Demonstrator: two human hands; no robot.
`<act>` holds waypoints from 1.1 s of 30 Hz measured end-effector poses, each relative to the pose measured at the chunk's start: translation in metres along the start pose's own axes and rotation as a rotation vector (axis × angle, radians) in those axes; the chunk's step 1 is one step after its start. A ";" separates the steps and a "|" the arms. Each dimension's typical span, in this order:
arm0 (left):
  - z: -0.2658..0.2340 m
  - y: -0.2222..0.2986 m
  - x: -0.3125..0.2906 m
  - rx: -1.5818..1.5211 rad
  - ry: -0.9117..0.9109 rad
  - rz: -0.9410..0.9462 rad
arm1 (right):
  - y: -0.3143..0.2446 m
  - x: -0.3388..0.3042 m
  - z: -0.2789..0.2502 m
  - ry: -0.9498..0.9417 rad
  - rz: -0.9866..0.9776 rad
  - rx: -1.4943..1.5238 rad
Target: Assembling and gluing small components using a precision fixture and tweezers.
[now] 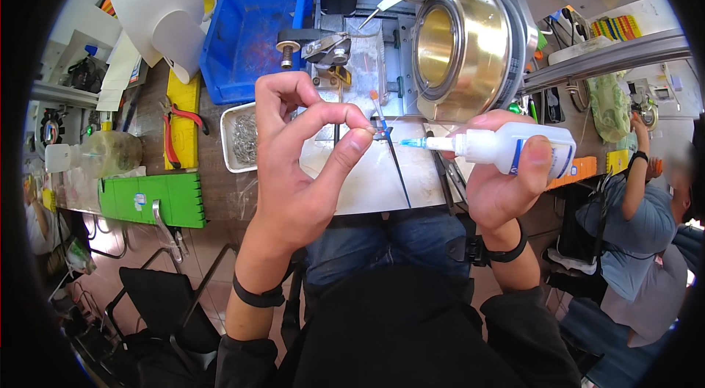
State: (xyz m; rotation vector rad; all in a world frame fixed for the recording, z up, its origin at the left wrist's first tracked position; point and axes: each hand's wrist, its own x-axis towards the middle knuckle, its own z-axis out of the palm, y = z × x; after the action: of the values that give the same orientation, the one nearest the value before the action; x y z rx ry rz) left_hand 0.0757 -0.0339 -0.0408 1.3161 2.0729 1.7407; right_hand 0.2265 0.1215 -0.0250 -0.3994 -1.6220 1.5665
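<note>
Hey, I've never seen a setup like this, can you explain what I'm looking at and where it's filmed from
There's no robot here: one person works with bare hands, seen by a wide camera worn on the head and looking down, which makes straight edges bend. The left hand pinches a small part in its fingers. The right hand holds a white bottle, its bluish tip pointing toward that part. Around them on the bench are a blue bin, red pliers and a white tray of silvery bits.
</note>
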 end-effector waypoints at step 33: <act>0.003 0.028 0.004 0.236 0.077 0.041 | -0.081 0.254 -0.289 0.586 0.073 -1.642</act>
State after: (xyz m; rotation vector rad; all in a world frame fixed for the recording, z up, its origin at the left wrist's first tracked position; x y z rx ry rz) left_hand 0.0898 -0.0303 -0.0167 1.3802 2.3723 1.6266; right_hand 0.3084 0.4850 0.1021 -1.5442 -1.9999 -0.2448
